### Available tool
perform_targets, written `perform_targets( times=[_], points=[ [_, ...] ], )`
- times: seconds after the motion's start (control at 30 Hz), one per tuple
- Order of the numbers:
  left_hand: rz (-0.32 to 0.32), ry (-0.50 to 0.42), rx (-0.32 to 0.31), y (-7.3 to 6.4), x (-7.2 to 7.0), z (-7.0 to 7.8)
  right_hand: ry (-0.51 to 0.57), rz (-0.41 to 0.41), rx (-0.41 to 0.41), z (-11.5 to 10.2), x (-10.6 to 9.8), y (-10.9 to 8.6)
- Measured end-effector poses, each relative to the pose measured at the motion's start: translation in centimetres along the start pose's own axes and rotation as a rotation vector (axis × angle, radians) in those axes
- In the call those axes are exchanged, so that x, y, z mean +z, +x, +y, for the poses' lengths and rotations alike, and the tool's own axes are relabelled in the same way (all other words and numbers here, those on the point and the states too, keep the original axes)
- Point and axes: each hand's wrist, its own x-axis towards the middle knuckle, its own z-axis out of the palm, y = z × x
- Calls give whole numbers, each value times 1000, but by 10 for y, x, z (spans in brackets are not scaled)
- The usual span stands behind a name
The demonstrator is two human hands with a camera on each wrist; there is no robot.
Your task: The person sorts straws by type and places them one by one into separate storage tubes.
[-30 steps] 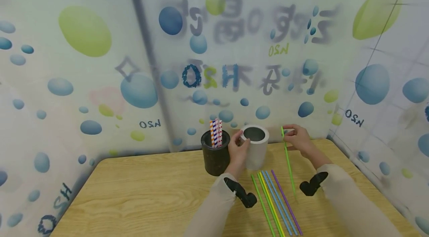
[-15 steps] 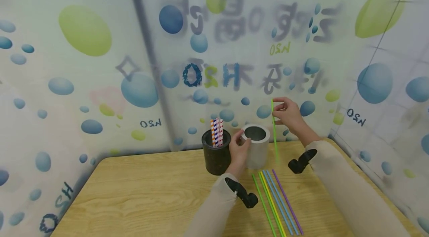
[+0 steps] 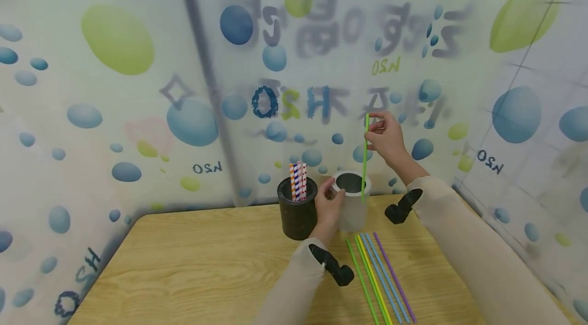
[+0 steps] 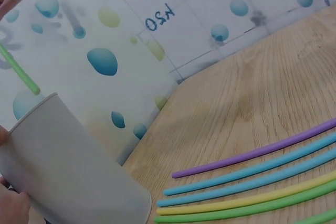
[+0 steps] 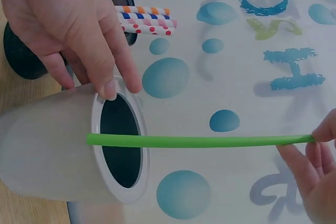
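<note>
The step in hand looks like bringing a green straw (image 3: 365, 172) to the white cup (image 3: 351, 215). The right hand (image 3: 387, 137) is up high, pinching the straw's top end; its low end hangs down. The left hand (image 3: 328, 210) has its thumb and fingers curled on the cup's left edge. The cup stands on the table (image 3: 193, 264), right of the dark cup (image 3: 296, 220). Loose straws (image 3: 381, 278) lie nearer. I think the low end must go a bit farther, over the hole, then down. From the head, it seems to cross the cup's front; the left wrist view shows a small gap above the rim.
</note>
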Motion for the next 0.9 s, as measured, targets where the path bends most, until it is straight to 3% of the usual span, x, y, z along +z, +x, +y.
perform_targets(
  times=[0.43,0.9],
  points=[
    [-8,3,-3,0,-2,-1,-23,95,23,5,12,15],
    [-31,1,-18,-2,-3,3,-38,-34,14,44,27,-5]
  ],
)
